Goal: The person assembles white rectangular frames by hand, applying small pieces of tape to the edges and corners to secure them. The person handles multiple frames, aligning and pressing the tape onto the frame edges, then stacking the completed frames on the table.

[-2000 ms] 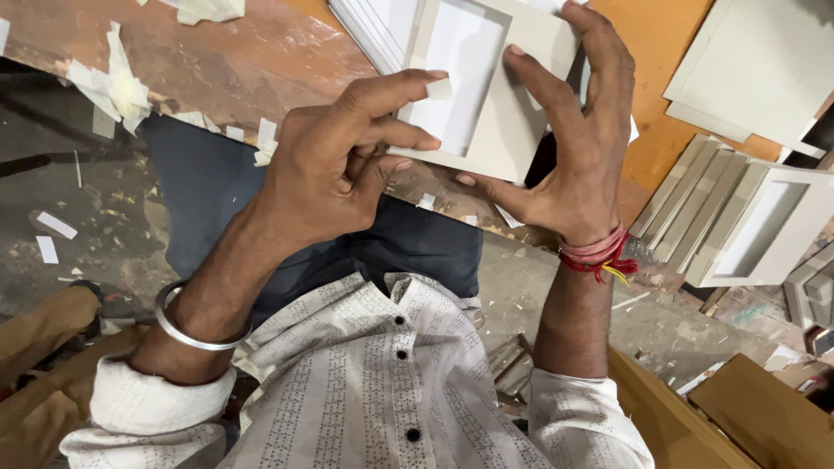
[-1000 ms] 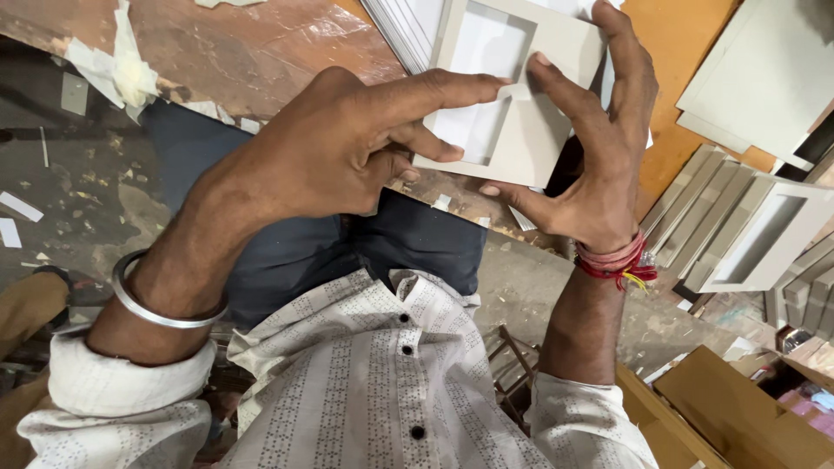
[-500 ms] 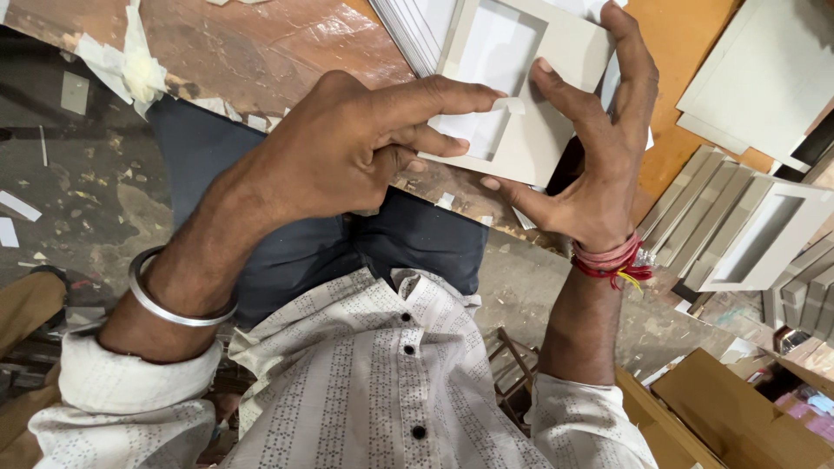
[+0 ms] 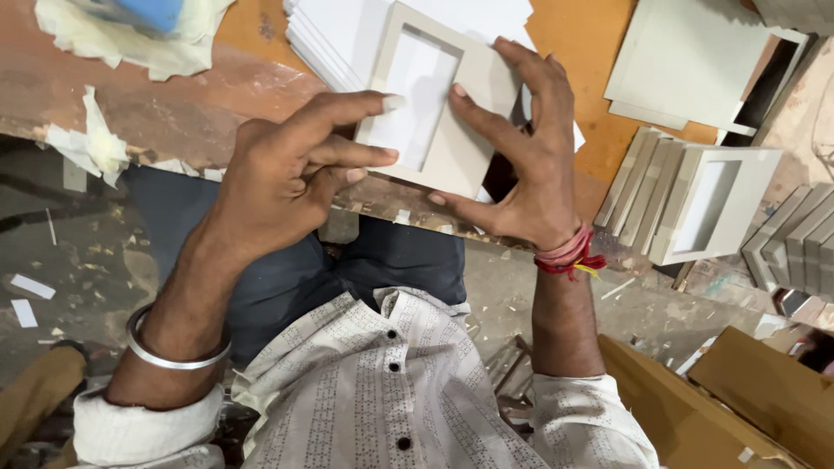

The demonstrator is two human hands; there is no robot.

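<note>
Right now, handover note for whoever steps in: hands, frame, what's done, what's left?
Left hand: fingertips pressing the frame at its left edge.
Right hand: gripping the frame's right side, thumb under the lower edge.
Frame sits tilted on the white card stack at the bench edge.
Done: finished frames lean in a row to the right.
Left: this frame is not yet with that row.
</note>
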